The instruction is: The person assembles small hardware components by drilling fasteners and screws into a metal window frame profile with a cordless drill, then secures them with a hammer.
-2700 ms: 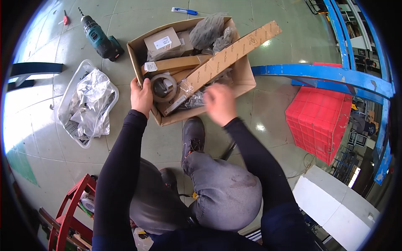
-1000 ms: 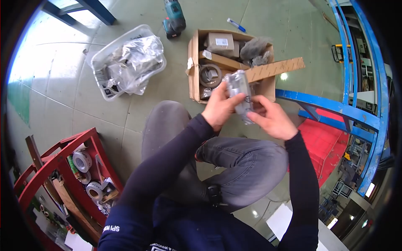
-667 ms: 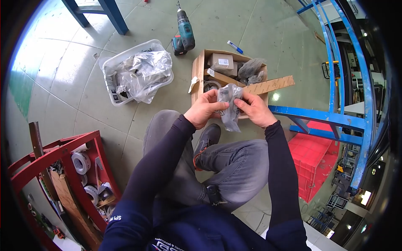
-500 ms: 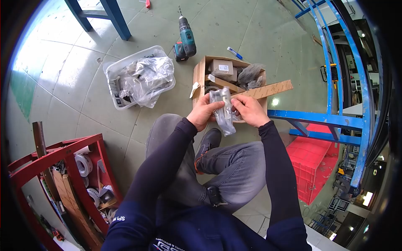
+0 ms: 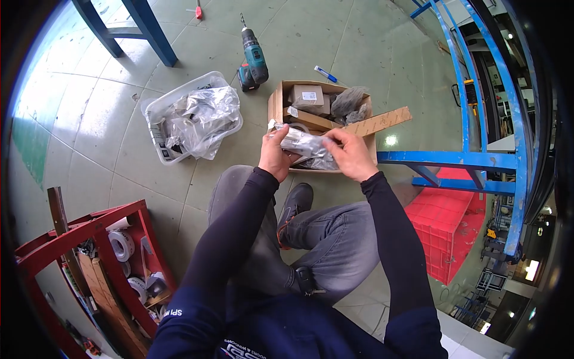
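Observation:
A clear plastic bag [image 5: 304, 142] with metallic-looking parts inside lies sideways between my hands, over the near side of an open cardboard box [image 5: 275, 106]. My left hand [image 5: 276, 155] is closed on the bag's left end, thumb on top. At its right end, my right hand [image 5: 351, 154] pinches the plastic. Small cartons [image 5: 308, 99], dark plastic-wrapped items [image 5: 349, 103] and a long cardboard strip [image 5: 379, 122] are in the box, the strip sticking out over its right side. What the bag holds cannot be made out exactly.
A white tub [image 5: 161, 149] of plastic bags sits left of the box. Beyond are a cordless drill [image 5: 255, 63] and a blue marker [image 5: 326, 74]. A blue frame [image 5: 448, 158] and red crate [image 5: 439, 221] stand right, a red rack [image 5: 95, 216] lower left, blue legs [image 5: 146, 30] upper left.
The bag has turned from hanging upright to lying sideways between my hands. My left hand has moved slightly left. The whole view has shifted a little.

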`<state>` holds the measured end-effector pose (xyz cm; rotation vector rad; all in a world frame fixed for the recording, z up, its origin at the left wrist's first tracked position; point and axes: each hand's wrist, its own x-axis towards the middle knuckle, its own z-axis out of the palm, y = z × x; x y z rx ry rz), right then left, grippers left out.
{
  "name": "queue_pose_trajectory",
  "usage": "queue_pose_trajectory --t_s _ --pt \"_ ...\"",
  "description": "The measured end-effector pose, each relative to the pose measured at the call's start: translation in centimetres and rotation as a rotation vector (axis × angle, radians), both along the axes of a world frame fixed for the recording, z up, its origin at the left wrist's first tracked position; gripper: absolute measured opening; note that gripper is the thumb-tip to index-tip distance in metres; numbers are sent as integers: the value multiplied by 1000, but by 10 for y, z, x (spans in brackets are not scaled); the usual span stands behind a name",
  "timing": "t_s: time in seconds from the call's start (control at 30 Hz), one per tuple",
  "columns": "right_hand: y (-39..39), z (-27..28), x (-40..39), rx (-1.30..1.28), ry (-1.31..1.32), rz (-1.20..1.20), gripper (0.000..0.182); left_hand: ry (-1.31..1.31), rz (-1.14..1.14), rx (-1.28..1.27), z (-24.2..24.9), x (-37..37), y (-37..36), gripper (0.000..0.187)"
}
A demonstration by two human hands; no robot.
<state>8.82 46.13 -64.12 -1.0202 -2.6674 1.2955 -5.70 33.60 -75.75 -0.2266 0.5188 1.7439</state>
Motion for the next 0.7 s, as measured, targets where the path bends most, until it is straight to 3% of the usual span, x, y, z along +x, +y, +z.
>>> queue_pose_trajectory --t_s 0.17,0.27,0.37,0.47,0.5,0.6,0.63,0.7 --pt "1 6 2 -579 344 -315 14 160 3 -138 40 13 -2 50" --pt "0 16 -2 -746 423 -375 12 279 -68 -142 18 15 4 53" --pt "1 19 -3 -808 431 -340 14 721 -2 -40 23 28 4 54" --pt "1 24 -7 -788 409 -390 17 1529 108 122 5 24 4 53" --pt "0 23 -8 -762 397 -426 21 1200 -106 131 29 26 -6 50" --pt "3 20 -8 -733 337 -408 23 963 -171 146 36 32 -4 45" --pt "1 20 -11 -687 340 -414 22 755 -145 187 37 36 -3 42" --pt "-6 22 -16 -593 348 -434 21 662 -171 136 34 31 -5 45"
